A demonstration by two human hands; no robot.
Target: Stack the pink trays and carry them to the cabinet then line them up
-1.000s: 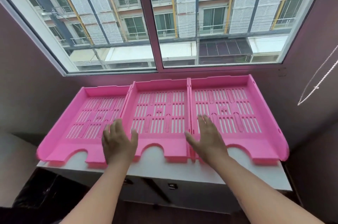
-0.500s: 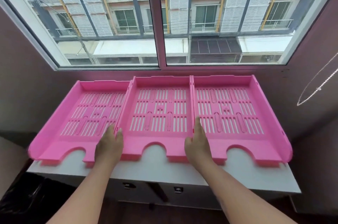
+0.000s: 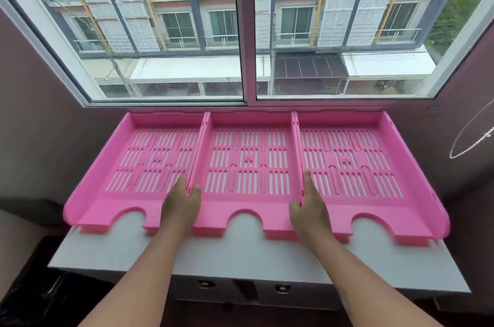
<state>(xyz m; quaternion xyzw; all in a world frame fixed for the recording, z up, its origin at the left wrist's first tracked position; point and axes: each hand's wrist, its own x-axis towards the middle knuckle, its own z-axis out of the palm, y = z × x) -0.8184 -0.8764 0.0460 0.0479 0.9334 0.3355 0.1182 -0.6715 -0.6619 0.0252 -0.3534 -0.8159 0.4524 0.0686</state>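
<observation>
Three pink slotted trays lie side by side on the white cabinet top (image 3: 240, 254) under the window: a left tray (image 3: 149, 158), a middle tray (image 3: 248, 161) and a right tray (image 3: 347, 161). Their back walls sit against the sill. My left hand (image 3: 181, 206) straddles the touching walls between the left and middle trays, thumb inside the middle tray, fingers in the left one. My right hand (image 3: 308, 206) pinches the walls between the middle and right trays in the same way. Both hands are near the trays' front ends.
A large window (image 3: 244, 32) fills the wall behind the trays. Dark walls close in on both sides. A bead chain (image 3: 470, 137) hangs at the right. Two drawer latches (image 3: 203, 284) show under the cabinet top, and a black bag (image 3: 32, 300) lies at the lower left.
Both hands went from hovering flat and spread over the trays' fronts to closing on the walls either side of the middle tray. The trays now sit squarer in a row.
</observation>
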